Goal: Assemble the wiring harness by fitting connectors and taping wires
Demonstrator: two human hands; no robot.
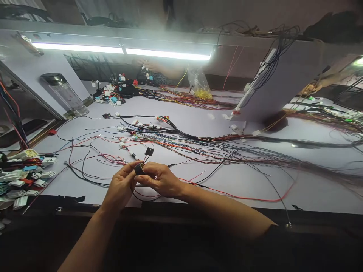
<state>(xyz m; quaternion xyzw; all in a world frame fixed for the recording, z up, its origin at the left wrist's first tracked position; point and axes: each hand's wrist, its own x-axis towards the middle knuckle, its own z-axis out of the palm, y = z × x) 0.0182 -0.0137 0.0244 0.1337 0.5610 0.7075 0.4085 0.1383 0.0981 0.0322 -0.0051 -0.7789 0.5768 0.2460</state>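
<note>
Black tape roll: is being gripped at the fingertips of both hands, right above the near edge of the white table (326, 189); the black tape roll (138, 169) is being tilted so its pale inner ring is showing.
Left hand: the left hand (120, 187) is being held with fingers bent and closed, its thumb and forefinger being pressed to the roll's left side.
Right hand: the right hand (162, 180) is being held curled, thumb and forefinger being closed on the roll's right side (which hand is bearing more of it cannot be told).
Black plug: the black plug (149, 152) is being seen just beyond the fingers, ahead of the roll and slightly to its right; no fingertip is being laid on it.
Plug wires: the short wires (145, 158) are being led from the plug back toward the body, slanting a little left, down into the grip; whether they are being pinched there is being hidden by the fingers.
Long axis: plug and wires are being lined up roughly away from the body, roll at the near end, plug at the far end.
Nearer hand: the plug is being placed closer to the right knuckles than to the left.
Farther off: the dark wire bundle (187, 135) is being stretched crosswise beyond the plug, well apart from both hands.
</note>
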